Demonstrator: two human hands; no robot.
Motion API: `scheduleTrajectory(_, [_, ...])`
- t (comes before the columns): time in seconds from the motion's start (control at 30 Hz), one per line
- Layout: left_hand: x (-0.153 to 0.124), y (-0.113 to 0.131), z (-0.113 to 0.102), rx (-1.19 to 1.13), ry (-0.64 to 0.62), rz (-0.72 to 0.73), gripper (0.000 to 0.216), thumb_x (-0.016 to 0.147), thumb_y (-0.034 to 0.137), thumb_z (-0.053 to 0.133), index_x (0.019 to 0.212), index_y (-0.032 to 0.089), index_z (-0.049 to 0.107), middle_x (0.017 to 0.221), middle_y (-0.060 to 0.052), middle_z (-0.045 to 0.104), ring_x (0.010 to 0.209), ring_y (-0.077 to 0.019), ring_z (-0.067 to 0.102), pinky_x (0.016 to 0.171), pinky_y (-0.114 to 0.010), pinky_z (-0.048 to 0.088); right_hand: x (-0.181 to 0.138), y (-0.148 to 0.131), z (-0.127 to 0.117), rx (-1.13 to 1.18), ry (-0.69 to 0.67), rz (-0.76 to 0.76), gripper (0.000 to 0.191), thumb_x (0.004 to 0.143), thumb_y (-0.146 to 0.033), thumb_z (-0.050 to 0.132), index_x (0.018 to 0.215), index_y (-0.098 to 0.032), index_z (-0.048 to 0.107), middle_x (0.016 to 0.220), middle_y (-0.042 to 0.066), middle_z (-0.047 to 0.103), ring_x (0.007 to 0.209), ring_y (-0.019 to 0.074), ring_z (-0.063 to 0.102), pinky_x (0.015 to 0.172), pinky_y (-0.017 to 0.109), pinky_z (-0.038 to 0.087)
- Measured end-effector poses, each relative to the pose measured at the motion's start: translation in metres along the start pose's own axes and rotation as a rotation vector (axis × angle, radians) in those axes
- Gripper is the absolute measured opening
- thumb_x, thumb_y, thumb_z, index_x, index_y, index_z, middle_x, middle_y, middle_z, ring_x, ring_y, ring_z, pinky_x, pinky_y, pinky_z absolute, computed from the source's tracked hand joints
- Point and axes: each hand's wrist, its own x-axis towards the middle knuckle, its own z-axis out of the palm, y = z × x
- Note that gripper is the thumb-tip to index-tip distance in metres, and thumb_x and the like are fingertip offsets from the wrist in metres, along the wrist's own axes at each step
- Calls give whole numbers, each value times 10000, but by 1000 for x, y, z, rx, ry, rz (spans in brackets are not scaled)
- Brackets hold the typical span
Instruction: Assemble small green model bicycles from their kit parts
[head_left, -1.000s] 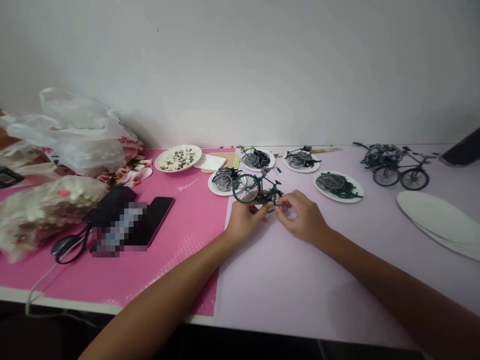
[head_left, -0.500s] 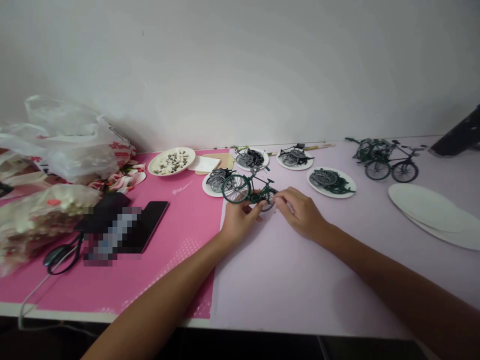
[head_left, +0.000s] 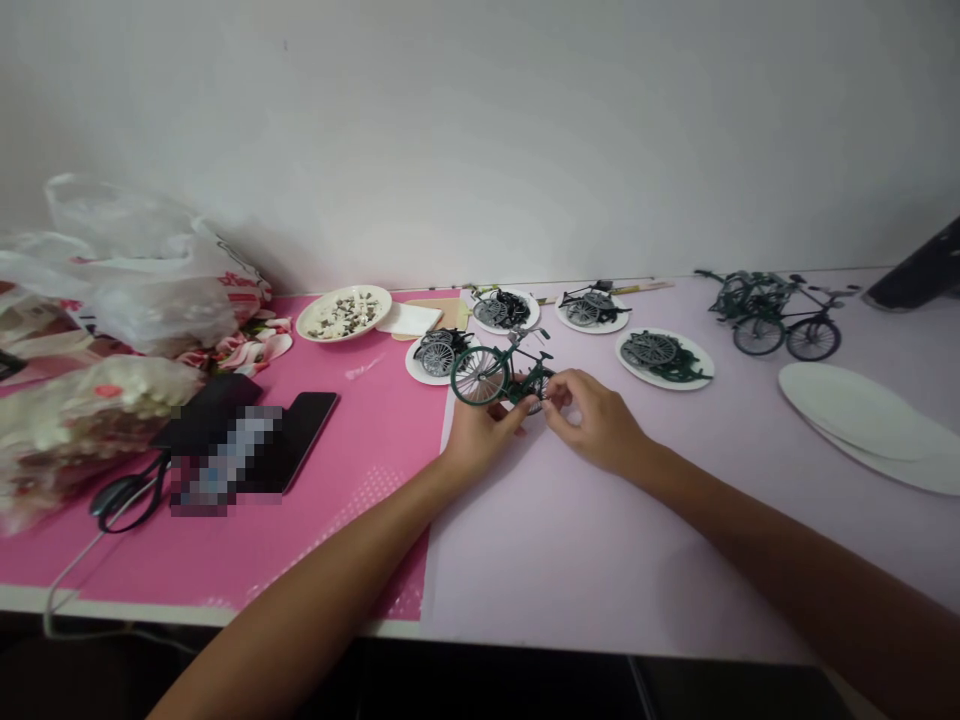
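A small dark green toy bicycle (head_left: 495, 372) stands upright on the pale lilac mat at the table's middle. My left hand (head_left: 480, 440) grips its frame from below, fingers closed round it. My right hand (head_left: 592, 420) pinches at the rear wheel end of the same bicycle, fingers pressed together. Four white plates hold loose bicycle parts: one (head_left: 421, 368) just left of the bicycle, two (head_left: 487, 326) (head_left: 592, 322) behind it, and one (head_left: 697, 365) to the right.
Finished toy bicycles (head_left: 772, 318) stand at the back right beside stacked white plates (head_left: 862, 425). On the pink mat lie a dish of small pieces (head_left: 343, 314), a black phone (head_left: 300, 430), scissors (head_left: 131, 490) and plastic bags (head_left: 127, 280).
Both hands stay on the green bicycle. It has tilted and shifted a little, and my right fingers have moved closer onto its rear wheel. The camera view has drifted slightly.
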Motion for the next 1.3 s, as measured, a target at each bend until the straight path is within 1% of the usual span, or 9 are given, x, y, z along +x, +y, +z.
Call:
scheduleTrajectory(0.33, [-2,2,0,22,-11,1,371,865,380,794,1137,137,722,1005,-107,797,517,-107,664,488,-211,538,0,-1,0,-42,-16,-7,96,930,-241,588,866,-231,518,811,25,630,686,180,603,605,293,409])
scheduleTrajectory(0.57, [-2,0,0,37,-34,-9,377,858,389,795,1137,147,719,890,-66,780,517,-120,664,497,-223,533,-1,2,1,-100,-65,-22,339,1009,-295,483,681,-234,426,589,-14,505,519,147,448,547,299,302])
scheduleTrajectory(0.63, [-1,-1,-1,38,-39,-3,383,861,397,788,1136,140,716,906,-73,778,516,-122,668,496,-225,534,-2,1,0,-67,-59,5,313,1016,-323,490,717,-233,471,565,-29,513,490,140,457,536,288,303])
scheduleTrajectory(0.77, [-1,-4,-1,51,-51,-8,420,859,417,789,1152,128,710,856,-72,773,516,-137,682,495,-226,528,-3,-1,-1,-11,-59,35,69,922,-289,591,888,-233,565,592,-52,567,488,133,521,542,255,362])
scheduleTrajectory(0.87, [-1,-4,-1,65,-52,-7,426,864,429,790,1157,130,714,806,-60,771,518,-144,687,501,-226,527,-3,-1,-2,0,-47,0,49,877,-249,606,878,-234,559,595,-58,554,490,125,510,542,245,376])
scheduleTrajectory(1.07, [-2,-1,-2,90,-75,6,431,880,464,779,1149,132,721,883,-83,795,524,-138,682,511,-235,538,-2,2,-2,17,-8,-38,294,954,-274,561,681,-231,458,576,-31,512,513,128,445,539,270,340])
scheduleTrajectory(1.13, [-2,0,-2,108,-82,9,417,891,460,768,1150,136,727,838,-69,784,524,-138,678,510,-233,527,-2,2,-2,17,-2,-51,358,981,-292,545,650,-232,423,563,-31,473,513,130,421,538,280,328])
scheduleTrajectory(1.2, [-2,0,-2,116,-78,21,390,899,446,761,1142,142,733,779,-49,766,518,-134,669,504,-228,510,-2,2,-2,14,4,-59,388,997,-306,535,638,-232,407,556,-33,444,511,131,413,538,286,326])
scheduleTrajectory(1.3, [-2,-1,-2,102,-86,28,396,899,468,763,1132,149,734,776,-46,763,516,-132,665,509,-229,514,-3,2,-3,33,-5,-27,312,973,-318,571,686,-230,486,580,-30,503,518,136,454,546,284,360])
